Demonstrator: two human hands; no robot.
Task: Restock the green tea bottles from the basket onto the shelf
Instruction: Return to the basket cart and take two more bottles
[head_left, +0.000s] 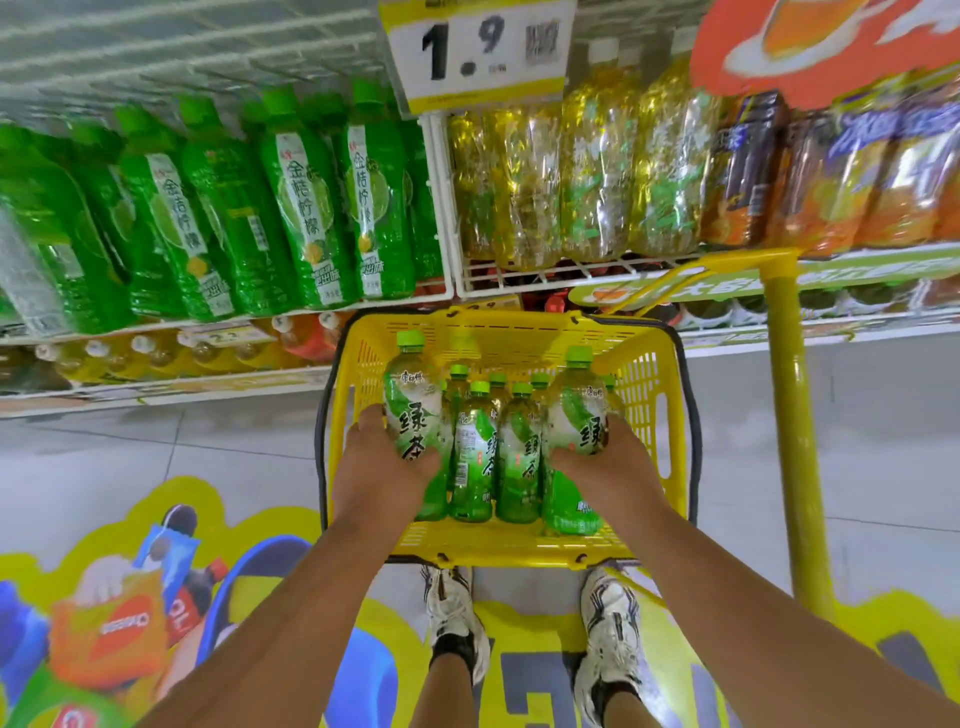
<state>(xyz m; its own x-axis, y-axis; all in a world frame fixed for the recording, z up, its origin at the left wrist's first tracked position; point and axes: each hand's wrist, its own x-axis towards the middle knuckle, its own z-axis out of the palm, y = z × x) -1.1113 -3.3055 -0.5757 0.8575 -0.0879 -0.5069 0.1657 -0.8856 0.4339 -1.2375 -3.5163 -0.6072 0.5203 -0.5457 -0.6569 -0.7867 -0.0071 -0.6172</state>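
A yellow basket (649, 374) stands on the floor in front of my feet, holding several upright green tea bottles (470, 457) with green caps. My left hand (382, 462) is wrapped around one green tea bottle (413, 405) at the basket's left side, raised above the others. My right hand (610, 462) grips another green tea bottle (576, 410) at the right side, also raised. Straight ahead, the wire shelf section (571, 270) under the 1.9 price tag carries yellowish-green tea bottles (587, 187).
Green lemon-drink bottles (291, 208) fill the shelf section to the left, orange and purple bottles (831, 176) the right. A yellow post (792, 415) rises just right of the basket. Lower shelves hold more drinks. My two shoes (608, 623) stand on a coloured floor sticker.
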